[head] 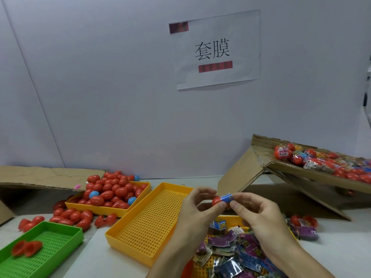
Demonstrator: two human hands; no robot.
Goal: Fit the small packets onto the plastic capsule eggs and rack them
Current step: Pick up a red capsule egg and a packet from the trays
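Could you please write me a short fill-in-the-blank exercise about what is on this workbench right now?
1. The left hand and right hand together hold a ____ capsule egg with a blue packet on one end.
2. The perforated yellow tray directly left of the hands holds ____ eggs.
3. The loose egg halves at lower left lie in a ____ tray.
4. Among the red eggs heaped in the far yellow tray are a few ____ ones.

Missing words: red; no; green; blue
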